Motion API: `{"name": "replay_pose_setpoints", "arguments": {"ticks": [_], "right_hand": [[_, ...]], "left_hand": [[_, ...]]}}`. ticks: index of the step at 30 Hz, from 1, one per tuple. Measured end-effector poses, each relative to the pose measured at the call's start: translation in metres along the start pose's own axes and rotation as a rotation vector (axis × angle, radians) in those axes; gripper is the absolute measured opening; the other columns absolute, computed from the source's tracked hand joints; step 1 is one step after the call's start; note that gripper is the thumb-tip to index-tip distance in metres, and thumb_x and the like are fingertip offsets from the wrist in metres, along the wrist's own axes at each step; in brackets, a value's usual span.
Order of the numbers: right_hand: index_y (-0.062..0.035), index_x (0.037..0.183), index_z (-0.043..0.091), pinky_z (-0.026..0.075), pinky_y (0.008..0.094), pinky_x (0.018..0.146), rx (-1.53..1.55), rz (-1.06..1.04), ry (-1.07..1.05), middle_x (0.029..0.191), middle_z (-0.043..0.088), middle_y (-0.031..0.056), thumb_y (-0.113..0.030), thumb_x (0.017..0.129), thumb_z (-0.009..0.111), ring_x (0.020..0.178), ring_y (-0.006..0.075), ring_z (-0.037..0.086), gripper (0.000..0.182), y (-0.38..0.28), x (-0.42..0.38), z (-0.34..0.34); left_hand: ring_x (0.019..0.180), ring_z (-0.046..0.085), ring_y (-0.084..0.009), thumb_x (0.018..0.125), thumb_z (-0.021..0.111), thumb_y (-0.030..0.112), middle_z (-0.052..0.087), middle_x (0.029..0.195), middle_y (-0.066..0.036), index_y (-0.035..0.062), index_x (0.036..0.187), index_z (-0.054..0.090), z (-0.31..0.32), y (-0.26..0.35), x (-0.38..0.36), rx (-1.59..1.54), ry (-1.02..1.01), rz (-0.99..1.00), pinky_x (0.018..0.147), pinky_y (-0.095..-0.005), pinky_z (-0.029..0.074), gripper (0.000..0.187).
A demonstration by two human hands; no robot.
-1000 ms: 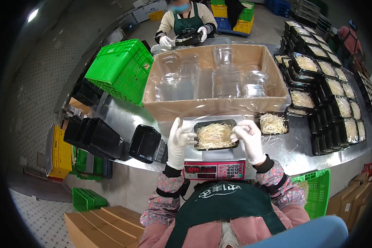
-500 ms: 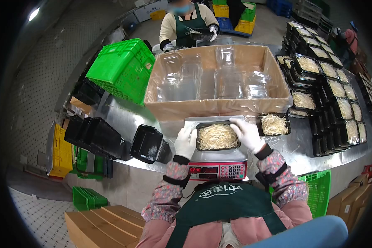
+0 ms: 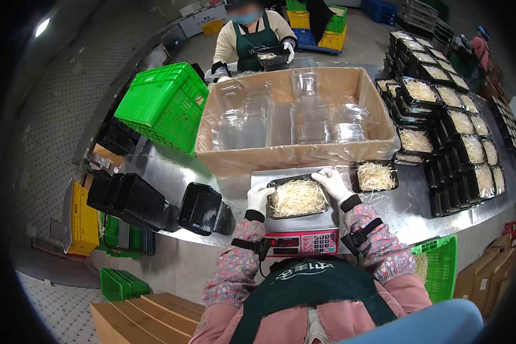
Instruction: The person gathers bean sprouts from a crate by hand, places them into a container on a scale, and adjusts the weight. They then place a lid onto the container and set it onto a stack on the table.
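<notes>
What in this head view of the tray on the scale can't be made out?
- Scale display, head view: red digits too small to read.
- Left hand and right hand: fingertips lie on the rim of the black tray; whether they grip it is unclear.
- Tray bottom: hidden by the bean sprouts.
- Clear lids in the cardboard box: they overlap and cannot be counted.
- Person's lap: cut off by the bottom edge.

Bright, sharp, fisheye-warped, dark-vignetted edges.
</notes>
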State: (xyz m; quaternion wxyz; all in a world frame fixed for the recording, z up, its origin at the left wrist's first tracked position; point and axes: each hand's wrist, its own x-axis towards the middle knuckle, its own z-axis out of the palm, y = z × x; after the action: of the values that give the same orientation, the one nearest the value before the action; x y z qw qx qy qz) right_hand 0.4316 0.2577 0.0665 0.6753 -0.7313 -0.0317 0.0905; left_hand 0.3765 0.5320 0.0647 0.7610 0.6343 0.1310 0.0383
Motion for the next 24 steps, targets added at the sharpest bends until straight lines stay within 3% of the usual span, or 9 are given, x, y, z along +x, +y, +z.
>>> {"name": "replay_pose_setpoints", "arguments": {"ticks": [4, 7, 10, 12, 13, 18, 21, 23, 24], "right_hand": [[-0.0033, 0.083, 0.062, 0.045, 0.0249, 0.059, -0.052, -0.079, 0.025, 0.071, 0.061, -0.0006, -0.028, 0.087, 0.073, 0.063, 0.0066, 0.053, 0.028, -0.017, -0.013, -0.005], [-0.0085, 0.096, 0.049, 0.038, 0.0196, 0.036, -0.066, 0.308, -0.139, 0.067, 0.055, -0.0009, -0.043, 0.088, 0.071, 0.045, 0.0076, 0.053, 0.042, -0.077, -0.055, -0.026], [-0.0066, 0.095, 0.047, 0.052, 0.0265, 0.041, 0.066, 0.46, -0.367, 0.082, 0.066, 0.0099, -0.029, 0.087, 0.073, 0.06, 0.0168, 0.068, 0.036, -0.07, -0.087, -0.04], [-0.0073, 0.095, 0.047, 0.057, 0.0328, 0.044, 0.424, 0.429, -0.272, 0.083, 0.067, 0.0144, -0.015, 0.09, 0.069, 0.065, 0.0235, 0.071, 0.024, -0.042, -0.099, -0.027], [-0.0079, 0.092, 0.047, 0.056, 0.0335, 0.043, 0.575, 0.462, -0.21, 0.08, 0.067, 0.015, -0.004, 0.089, 0.064, 0.061, 0.0248, 0.07, 0.017, -0.035, -0.1, -0.024], [-0.0072, 0.086, 0.05, 0.053, 0.0326, 0.039, 0.619, 0.43, -0.076, 0.072, 0.066, 0.0147, 0.0, 0.085, 0.066, 0.053, 0.0227, 0.066, 0.018, -0.023, -0.096, -0.013], [-0.0069, 0.083, 0.052, 0.05, 0.03, 0.037, 0.543, 0.414, -0.07, 0.066, 0.065, 0.013, -0.006, 0.089, 0.063, 0.051, 0.0193, 0.065, 0.013, -0.039, -0.094, -0.013], [-0.0054, 0.079, 0.056, 0.049, 0.0332, 0.041, -0.26, 0.383, -0.264, 0.063, 0.065, 0.0109, -0.021, 0.094, 0.061, 0.05, 0.0218, 0.064, 0.022, -0.066, -0.083, -0.023], [-0.0054, 0.079, 0.056, 0.049, 0.0332, 0.041, -0.264, 0.38, -0.261, 0.063, 0.065, 0.0109, -0.021, 0.094, 0.061, 0.05, 0.0218, 0.064, 0.022, -0.075, -0.076, -0.023]], "left_hand": [[0.079, 0.064, -0.0132, 0.079, 0.075, 0.007, 0.07, 0.088, -0.007, -0.0015, 0.098, 0.07, 0.006, 0.012, -0.012, 0.183, 0.05, 0.064, 0.072, -0.0268, 0.05, 0.021], [0.09, 0.066, -0.0191, 0.086, 0.075, 0.017, 0.066, 0.103, -0.012, -0.0034, 0.118, 0.055, 0.007, 0.049, -0.052, 0.124, 0.069, -0.213, 0.076, -0.0336, 0.056, 0.043], [0.095, 0.067, -0.0285, 0.09, 0.07, 0.02, 0.063, 0.099, -0.015, 0.0013, 0.113, 0.048, -0.006, 0.055, -0.088, 0.002, -0.05, -0.506, 0.073, -0.0423, 0.059, 0.037], [0.088, 0.069, -0.0305, 0.09, 0.067, 0.014, 0.065, 0.099, -0.015, 0.0047, 0.101, 0.053, -0.003, 0.048, -0.105, -0.296, -0.156, -0.537, 0.074, -0.0422, 0.059, 0.02], [0.086, 0.069, -0.0308, 0.09, 0.067, 0.012, 0.066, 0.099, -0.015, 0.0054, 0.097, 0.054, -0.002, 0.043, -0.106, -0.337, -0.125, -0.524, 0.073, -0.0425, 0.059, 0.017], [0.083, 0.069, -0.0312, 0.089, 0.066, 0.009, 0.066, 0.097, -0.015, 0.006, 0.091, 0.054, 0.002, 0.014, -0.095, -0.346, -0.055, -0.385, 0.067, -0.0437, 0.06, 0.013], [0.078, 0.068, -0.0296, 0.091, 0.066, 0.013, 0.063, 0.091, -0.014, 0.0051, 0.093, 0.052, 0.009, 0.021, -0.096, -0.29, 0.053, -0.359, 0.062, -0.0439, 0.06, 0.016], [0.074, 0.066, -0.0278, 0.092, 0.066, 0.02, 0.059, 0.086, -0.013, 0.0043, 0.097, 0.05, 0.017, 0.042, -0.102, -0.204, 0.13, -0.449, 0.061, -0.044, 0.06, 0.023], [0.073, 0.065, -0.0275, 0.094, 0.064, 0.032, 0.057, 0.084, -0.012, 0.0033, 0.102, 0.049, 0.019, 0.045, -0.106, -0.158, 0.112, -0.487, 0.062, -0.0445, 0.061, 0.033]]}}
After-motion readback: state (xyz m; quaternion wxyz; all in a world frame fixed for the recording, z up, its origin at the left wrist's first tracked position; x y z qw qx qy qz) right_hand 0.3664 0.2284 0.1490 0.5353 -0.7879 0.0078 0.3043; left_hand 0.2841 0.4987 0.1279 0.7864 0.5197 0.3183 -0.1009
